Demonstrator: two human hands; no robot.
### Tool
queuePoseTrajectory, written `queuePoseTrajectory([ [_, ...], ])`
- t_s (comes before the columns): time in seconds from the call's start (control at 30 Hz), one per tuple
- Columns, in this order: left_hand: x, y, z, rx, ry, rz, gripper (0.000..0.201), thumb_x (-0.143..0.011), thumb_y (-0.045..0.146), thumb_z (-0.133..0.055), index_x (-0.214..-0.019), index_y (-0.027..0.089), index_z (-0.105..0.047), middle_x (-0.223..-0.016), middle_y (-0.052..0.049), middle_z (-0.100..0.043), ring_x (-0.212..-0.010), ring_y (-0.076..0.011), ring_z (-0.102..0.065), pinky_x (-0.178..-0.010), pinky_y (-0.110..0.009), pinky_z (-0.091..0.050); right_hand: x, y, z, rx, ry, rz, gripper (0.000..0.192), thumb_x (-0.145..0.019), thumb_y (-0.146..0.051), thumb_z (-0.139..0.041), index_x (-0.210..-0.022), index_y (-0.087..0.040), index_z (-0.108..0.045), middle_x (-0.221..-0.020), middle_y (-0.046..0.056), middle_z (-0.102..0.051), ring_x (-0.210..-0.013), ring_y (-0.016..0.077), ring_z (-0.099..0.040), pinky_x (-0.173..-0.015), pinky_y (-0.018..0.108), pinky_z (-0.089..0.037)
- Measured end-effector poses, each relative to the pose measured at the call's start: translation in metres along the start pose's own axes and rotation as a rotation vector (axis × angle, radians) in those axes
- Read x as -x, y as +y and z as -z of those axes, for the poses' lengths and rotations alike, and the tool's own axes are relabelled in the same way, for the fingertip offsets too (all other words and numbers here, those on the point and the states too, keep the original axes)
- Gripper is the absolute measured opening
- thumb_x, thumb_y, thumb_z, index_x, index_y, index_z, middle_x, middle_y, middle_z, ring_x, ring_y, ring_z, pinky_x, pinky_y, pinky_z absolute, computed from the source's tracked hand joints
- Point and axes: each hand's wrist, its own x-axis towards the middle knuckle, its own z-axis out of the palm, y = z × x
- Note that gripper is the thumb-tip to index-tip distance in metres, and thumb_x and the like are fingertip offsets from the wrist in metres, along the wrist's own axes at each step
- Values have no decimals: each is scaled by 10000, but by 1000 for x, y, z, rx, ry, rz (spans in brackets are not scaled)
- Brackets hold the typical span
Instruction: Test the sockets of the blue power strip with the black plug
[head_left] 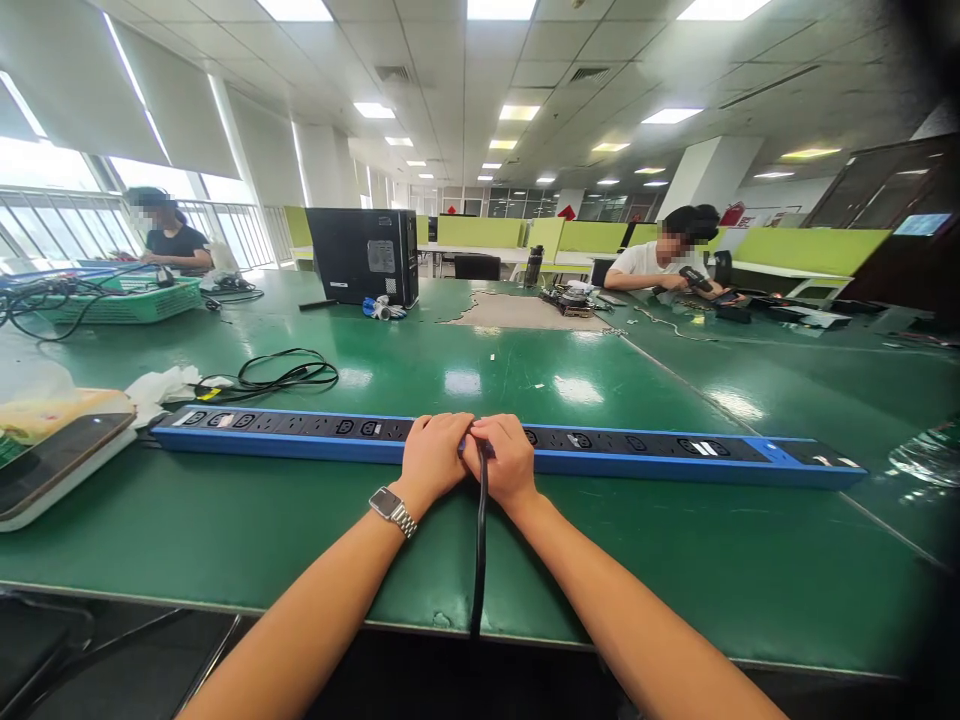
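A long blue power strip (300, 446) with black sockets lies across the green table in front of me. My left hand (436, 455), below a wristwatch (393, 508), is closed over the middle of the strip. Right beside it, my right hand (506, 460) pinches the end of a black power cord (481, 545) at the sockets. Fingers hide the plug, so I cannot tell how far it sits in a socket. From there the cord hangs down over the table's near edge.
On the left are a phone (67, 450) on a white container, a coiled black cable (277, 372) and a green basket (120, 300) of cables. A black computer case (364, 255) stands behind. Two people work farther off, one at right (637, 265) holding a tool.
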Motion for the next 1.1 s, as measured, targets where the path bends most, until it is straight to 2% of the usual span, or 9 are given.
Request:
queuePoseTrajectory([
  [0.07,1,0,-2,-45,15,47,369,-862,207,-508,-1223,208,-585,-1213,-75,-680,-1143,-235,-595,-1009,-412,-377,2,-1,1,40,-65,-62,91,-834,-221,-561,-889,-195,-629,-915,81,-660,-868,205,-587,-782,348,-485],
  [0.2,1,0,-3,-69,11,96,435,-829,219,-538,-1261,180,-561,-1205,-97,-680,-1150,-248,-587,-1034,-428,-352,3,-5,2,213,-166,-222,320,-803,-272,-585,-1101,-158,-606,-1085,109,-664,-1014,258,-563,-903,399,-412],
  [0.27,1,-1,-4,-59,13,87,400,-826,212,-536,-1223,197,-584,-1188,-82,-688,-1129,-239,-595,-1020,-420,-359,2,-7,2,279,-225,-297,315,-801,-299,-601,-1084,-161,-617,-1066,100,-682,-1016,269,-557,-915,404,-381],
  [0.4,2,-2,-5,-50,36,70,346,-843,217,-515,-1177,214,-608,-1167,-62,-696,-1104,-228,-602,-999,-403,-369,-2,-9,3,303,-312,-370,187,-829,-346,-606,-925,-192,-653,-994,76,-706,-978,258,-560,-878,383,-361],
  [0.73,3,-1,-2,-38,3,82,478,-802,262,-602,-1275,209,-549,-1196,-77,-680,-1125,-242,-589,-999,-401,-366,-1,-7,1,210,-270,-404,255,-869,-425,-580,-921,-195,-678,-1064,72,-707,-1019,247,-566,-873,374,-377],
  [0.8,3,-2,-2,-35,-6,77,493,-802,297,-626,-1280,210,-545,-1212,-79,-674,-1134,-246,-587,-1004,-404,-366,-4,-7,1,142,-200,-451,309,-858,-474,-573,-925,-189,-674,-1041,82,-705,-1000,250,-575,-875,382,-395],
  [0.97,3,-2,1,-22,-41,59,626,-775,489,-702,-1302,203,-525,-1269,-102,-644,-1187,-272,-559,-1031,-438,-357,-19,-2,9,-130,161,-754,398,-869,-544,-495,-852,-179,-652,-915,81,-690,-883,221,-611,-835,352,-458],
  [1.03,3,-2,2,-22,-40,58,650,-769,507,-711,-1307,195,-523,-1269,-106,-643,-1186,-274,-561,-1033,-441,-360,-22,6,19,-155,206,-816,388,-858,-532,-502,-823,-180,-662,-901,76,-694,-865,220,-618,-820,344,-467],
  [1.1,3,-2,3,-19,-38,64,654,-768,509,-716,-1309,196,-523,-1271,-105,-642,-1186,-274,-562,-1036,-442,-362,-21,17,31,-140,220,-844,375,-826,-512,-540,-874,-171,-686,-943,87,-705,-872,226,-627,-806,343,-476],
])
